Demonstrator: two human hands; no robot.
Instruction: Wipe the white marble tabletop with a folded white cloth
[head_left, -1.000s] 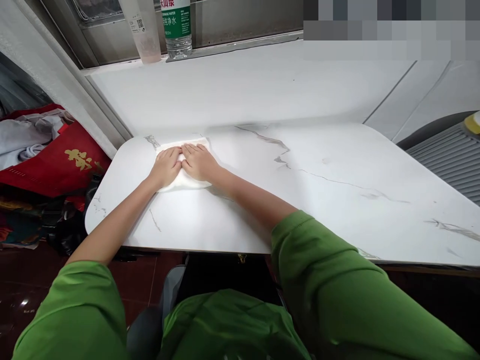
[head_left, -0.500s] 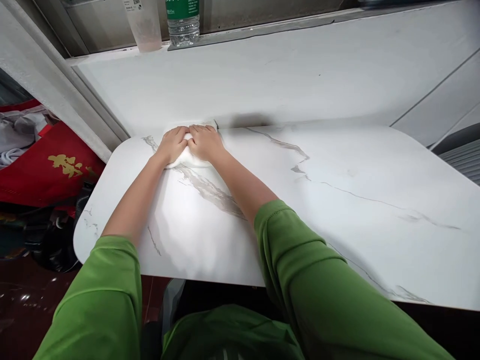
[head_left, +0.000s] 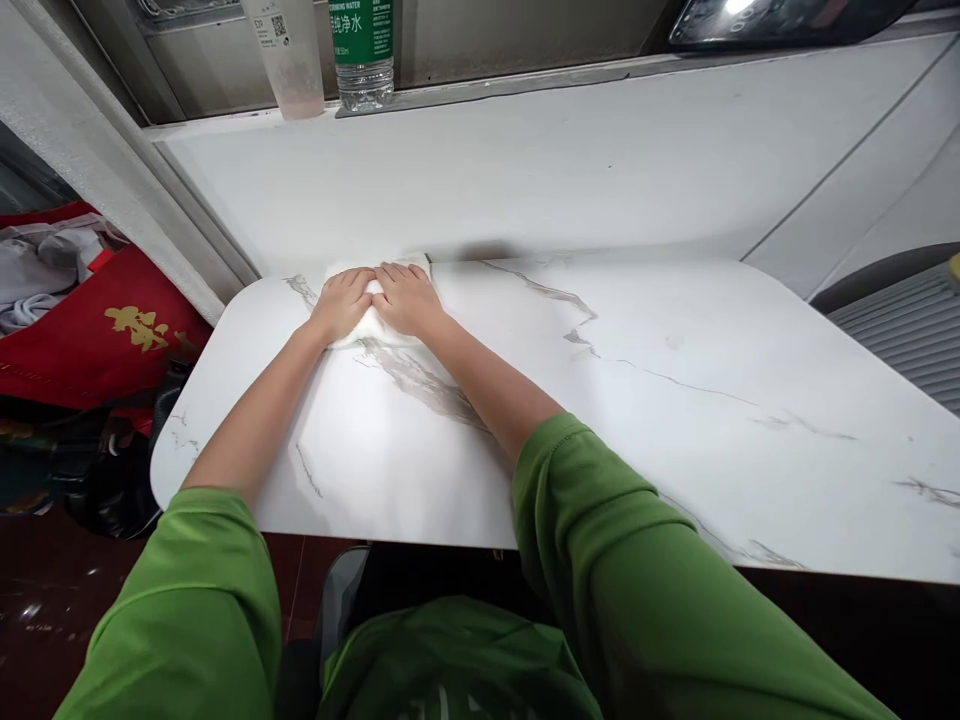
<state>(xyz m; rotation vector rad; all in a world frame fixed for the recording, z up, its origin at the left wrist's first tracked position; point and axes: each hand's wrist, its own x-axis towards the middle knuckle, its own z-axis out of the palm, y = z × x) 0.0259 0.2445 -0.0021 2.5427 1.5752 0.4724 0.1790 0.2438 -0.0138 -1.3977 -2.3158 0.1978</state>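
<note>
A white cloth (head_left: 375, 328) lies on the white marble-patterned table (head_left: 465, 490), near its back edge and left of the middle. Both hands rest on top of it, side by side. My left hand (head_left: 343, 303) lies on the cloth's left part, fingers stretched forward over it. Beside it, my right hand (head_left: 406, 299) covers the right part, its fingers also laid out flat. The thumbs almost meet between the hands. Much of the cloth is hidden under the palms.
On the ledge behind the table stand a clear plastic cup (head_left: 289, 60) and a water bottle with a green label (head_left: 365, 50). A dark glossy object (head_left: 780, 22) sits farther right. A red bag (head_left: 112, 330) is at the left, a ribbed grey object (head_left: 907, 320) at the right.
The view has shifted slightly, so more of the dark object on the ledge shows. Both hands stay on the cloth, with hardly any movement against the table.
</note>
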